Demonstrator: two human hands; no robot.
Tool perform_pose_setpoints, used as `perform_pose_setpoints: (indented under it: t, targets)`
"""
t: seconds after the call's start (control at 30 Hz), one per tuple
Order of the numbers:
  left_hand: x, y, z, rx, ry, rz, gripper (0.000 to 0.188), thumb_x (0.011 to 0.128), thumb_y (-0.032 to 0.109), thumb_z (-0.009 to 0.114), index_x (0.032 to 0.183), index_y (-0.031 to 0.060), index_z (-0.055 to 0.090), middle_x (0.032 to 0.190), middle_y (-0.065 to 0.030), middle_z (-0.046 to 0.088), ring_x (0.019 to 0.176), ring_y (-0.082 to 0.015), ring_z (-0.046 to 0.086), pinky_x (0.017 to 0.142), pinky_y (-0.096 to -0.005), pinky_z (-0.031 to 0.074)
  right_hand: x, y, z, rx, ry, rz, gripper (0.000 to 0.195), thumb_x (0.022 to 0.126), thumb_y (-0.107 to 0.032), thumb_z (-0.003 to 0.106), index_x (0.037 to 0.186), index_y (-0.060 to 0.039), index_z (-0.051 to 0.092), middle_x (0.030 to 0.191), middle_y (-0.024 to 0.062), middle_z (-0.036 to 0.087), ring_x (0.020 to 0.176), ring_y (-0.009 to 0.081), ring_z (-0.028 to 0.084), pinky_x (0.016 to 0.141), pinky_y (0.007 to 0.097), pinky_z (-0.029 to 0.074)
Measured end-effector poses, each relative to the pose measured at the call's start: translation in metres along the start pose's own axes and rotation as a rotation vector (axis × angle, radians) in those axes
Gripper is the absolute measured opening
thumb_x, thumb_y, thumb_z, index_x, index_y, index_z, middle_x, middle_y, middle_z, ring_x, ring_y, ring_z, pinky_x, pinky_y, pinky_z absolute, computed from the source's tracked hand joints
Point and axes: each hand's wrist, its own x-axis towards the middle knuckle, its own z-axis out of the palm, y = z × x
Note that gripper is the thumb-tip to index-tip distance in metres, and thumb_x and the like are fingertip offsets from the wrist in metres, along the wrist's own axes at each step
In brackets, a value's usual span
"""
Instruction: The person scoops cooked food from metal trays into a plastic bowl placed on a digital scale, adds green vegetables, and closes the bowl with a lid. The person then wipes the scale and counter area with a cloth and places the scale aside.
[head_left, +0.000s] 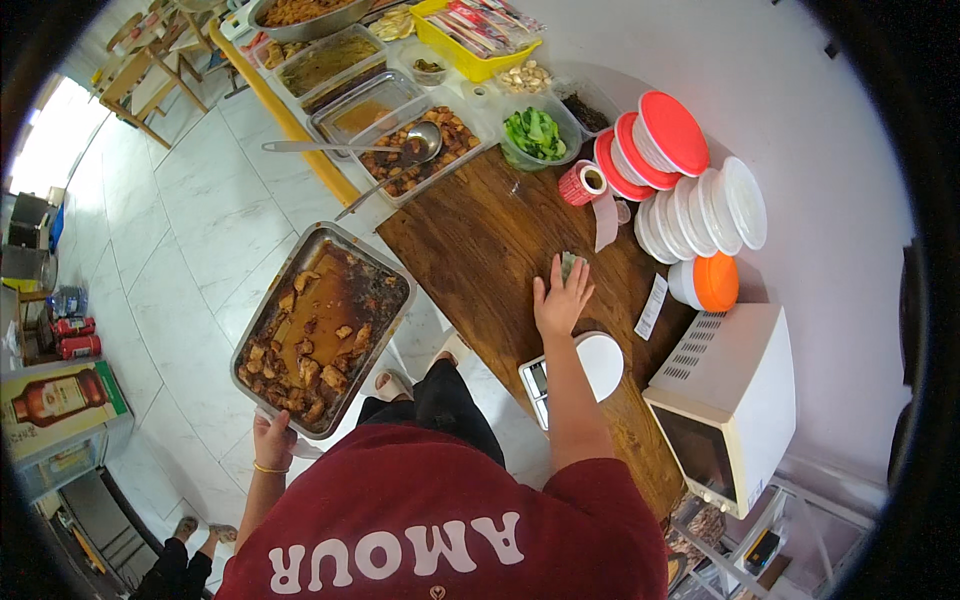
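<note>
My left hand (274, 441) grips the near corner of a rectangular metal tray (246, 315), with a white cloth or tissue at the grip. Browned meat pieces (309, 370) and dark sauce lie in the tray, which is over the floor beside the table. On the wooden table (480, 240), my right hand (564, 296) lies palm down with fingers spread, over a small pale crumpled cloth or wipe (571, 264). Below that forearm is a white kitchen scale (600, 366), partly covered by the arm.
Food containers line the table's far end, one with a ladle (424, 142). A label roll (579, 184), stacked lids (671, 133) and a microwave (720, 405) stand along the wall. Another person's feet (202, 529) show at lower left. Fire extinguishers (79, 346) stand at far left.
</note>
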Motion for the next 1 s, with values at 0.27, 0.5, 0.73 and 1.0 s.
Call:
perform_pose_setpoints:
  t: [0.27,0.5,0.73,1.0]
  targets:
    - [-0.009,-0.012,-0.008,-0.027,0.052,0.007,0.033,0.083,0.012,0.067,0.112,0.0110,0.051,0.095,-0.0007,0.062,0.055,-0.0054,0.053,0.036,-0.0172,0.034,0.054,0.015,0.092,0.477,0.070,0.031,0.037,0.097,-0.012,0.038,0.132,-0.0031,0.047,0.143,0.0179,0.037,0.132,0.0306,0.036,0.111,0.0363,0.026]
    - [-0.012,-0.025,-0.020,-0.068,0.116,0.019,0.031,0.084,0.009,0.066,0.112,0.0089,0.051,0.100,-0.0029,0.062,0.068,-0.0088,0.058,0.049,-0.0203,0.043,0.020,-0.074,0.053,0.394,-0.354,-0.691,0.043,0.090,-0.006,0.045,0.132,-0.0041,0.046,0.142,0.0120,0.041,0.135,0.0281,0.032,0.112,0.0441,0.022]
    - [-0.014,-0.030,-0.009,-0.120,0.175,0.063,0.038,0.083,0.011,0.067,0.116,0.0066,0.050,0.106,-0.0052,0.061,0.083,-0.0119,0.060,0.056,-0.0205,0.045,-0.095,-0.084,0.024,0.217,-0.288,-0.207,0.052,0.087,-0.010,0.052,0.135,0.0038,0.036,0.144,0.0207,0.033,0.137,0.0369,0.025,0.111,0.0513,0.019]
    - [-0.021,-0.031,-0.024,-0.086,0.155,0.013,0.043,0.082,0.012,0.068,0.119,0.0062,0.047,0.110,-0.0056,0.060,0.095,-0.0157,0.061,0.071,-0.0251,0.050,0.019,-0.218,0.093,0.333,-0.132,-0.294,0.065,0.089,-0.020,0.056,0.141,0.0031,0.025,0.148,0.0207,0.025,0.138,0.0354,0.021,0.112,0.0467,0.016]
